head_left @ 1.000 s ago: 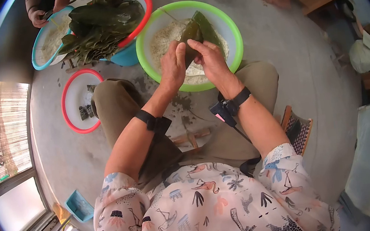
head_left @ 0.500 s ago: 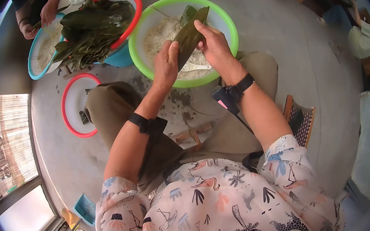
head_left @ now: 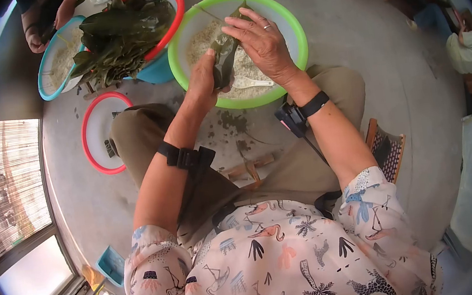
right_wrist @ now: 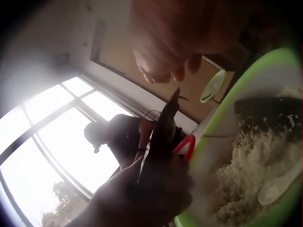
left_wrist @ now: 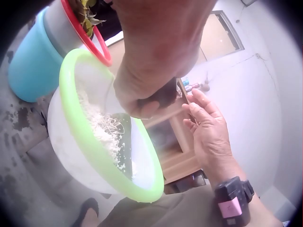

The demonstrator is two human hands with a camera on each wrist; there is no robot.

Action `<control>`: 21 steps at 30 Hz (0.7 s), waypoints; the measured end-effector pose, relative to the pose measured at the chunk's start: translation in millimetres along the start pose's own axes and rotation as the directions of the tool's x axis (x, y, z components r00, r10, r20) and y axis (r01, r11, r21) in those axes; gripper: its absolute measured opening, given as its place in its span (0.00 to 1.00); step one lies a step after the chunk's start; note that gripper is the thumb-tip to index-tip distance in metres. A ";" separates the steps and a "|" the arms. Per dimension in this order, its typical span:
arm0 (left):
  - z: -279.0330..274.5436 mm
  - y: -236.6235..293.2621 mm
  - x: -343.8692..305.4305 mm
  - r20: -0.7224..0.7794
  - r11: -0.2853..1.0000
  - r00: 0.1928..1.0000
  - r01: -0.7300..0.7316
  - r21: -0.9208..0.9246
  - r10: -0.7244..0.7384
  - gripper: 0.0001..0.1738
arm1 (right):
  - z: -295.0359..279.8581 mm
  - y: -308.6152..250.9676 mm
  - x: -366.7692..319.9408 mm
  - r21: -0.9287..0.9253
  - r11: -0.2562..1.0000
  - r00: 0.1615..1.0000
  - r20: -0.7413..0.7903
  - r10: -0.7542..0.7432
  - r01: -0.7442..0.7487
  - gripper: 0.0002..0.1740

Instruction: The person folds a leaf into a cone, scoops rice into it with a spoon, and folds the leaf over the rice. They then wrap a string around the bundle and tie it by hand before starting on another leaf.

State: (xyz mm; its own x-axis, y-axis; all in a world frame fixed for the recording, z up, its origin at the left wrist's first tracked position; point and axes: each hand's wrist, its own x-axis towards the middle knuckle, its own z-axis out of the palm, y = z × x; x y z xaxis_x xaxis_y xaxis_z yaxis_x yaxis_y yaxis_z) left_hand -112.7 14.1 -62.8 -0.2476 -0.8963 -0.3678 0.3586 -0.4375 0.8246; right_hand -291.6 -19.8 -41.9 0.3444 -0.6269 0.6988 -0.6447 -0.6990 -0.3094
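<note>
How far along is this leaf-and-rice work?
Done, it seems: small dark pieces lie in the small red-rimmed basin, possibly finished parcels, partly hidden by the knee.
In hand: one leaf, gripped by the left hand, with the right hand's fingers at its upper end; whether it holds rice, I cannot tell.
Left: plenty, judging by the leaf pile and loose rice.

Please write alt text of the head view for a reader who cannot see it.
The left hand grips a leaf over a green-rimmed basin of rice with a white spoon; the right hand is open at the leaf's far end.
</note>
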 end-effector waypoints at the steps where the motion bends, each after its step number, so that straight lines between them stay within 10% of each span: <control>1: -0.2 1.2 -0.8 0.000 1.000 1.000 -0.003 0.001 0.003 0.23 | 1.0 0.5 1.3 -0.021 0.999 1.000 0.011 -0.030 0.030 0.25; 8: -4.0 5.2 -3.8 0.089 1.000 0.996 0.006 -0.006 -0.005 0.25 | 4.3 5.7 3.4 0.005 0.999 0.999 0.025 -0.035 0.034 0.15; 16: -1.7 6.8 -4.2 0.099 0.988 0.983 -0.157 0.003 0.156 0.26 | 19.2 -11.1 -13.5 0.482 0.777 0.911 0.139 0.389 -0.406 0.07; 21: -0.8 -1.5 1.9 0.029 0.987 0.986 -0.163 0.004 0.162 0.27 | 28.3 -22.0 -22.3 0.419 0.767 0.873 0.190 0.449 -0.486 0.04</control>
State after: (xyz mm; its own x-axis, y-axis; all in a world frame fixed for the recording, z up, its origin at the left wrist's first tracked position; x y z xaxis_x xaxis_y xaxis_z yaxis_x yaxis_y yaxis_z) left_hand -113.0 13.0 -65.1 -0.2117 -0.9530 -0.2165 0.3906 -0.2856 0.8752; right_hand -265.7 -0.2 -68.9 0.1412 -0.9266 0.3485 -0.3761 -0.3759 -0.8469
